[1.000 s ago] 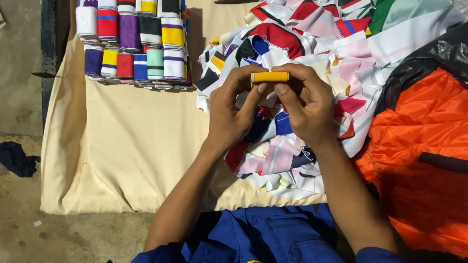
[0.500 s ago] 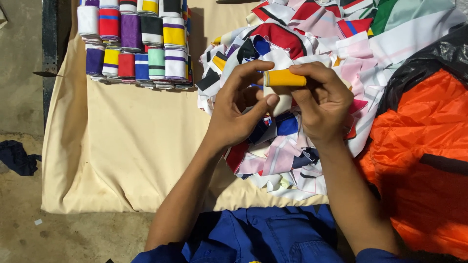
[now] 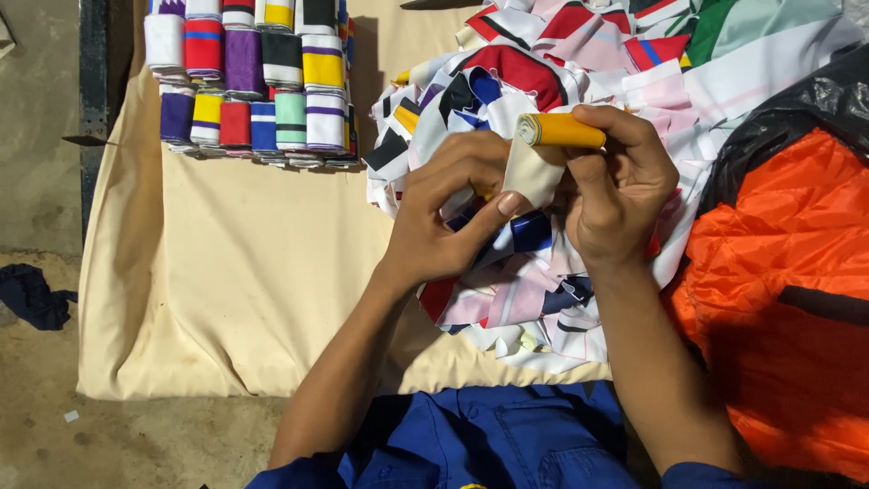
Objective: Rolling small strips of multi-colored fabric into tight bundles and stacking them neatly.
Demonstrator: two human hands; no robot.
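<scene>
In right hand [image 3: 625, 195], yellow roll [image 3: 561, 131] now tighter

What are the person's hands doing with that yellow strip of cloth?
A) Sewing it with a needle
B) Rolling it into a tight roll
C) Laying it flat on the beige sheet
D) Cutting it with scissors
B: the right hand pinches the rolled yellow strip of cloth by its end while the left hand holds its loose pale tail below, above the heap of mixed coloured cloth strips.
</scene>
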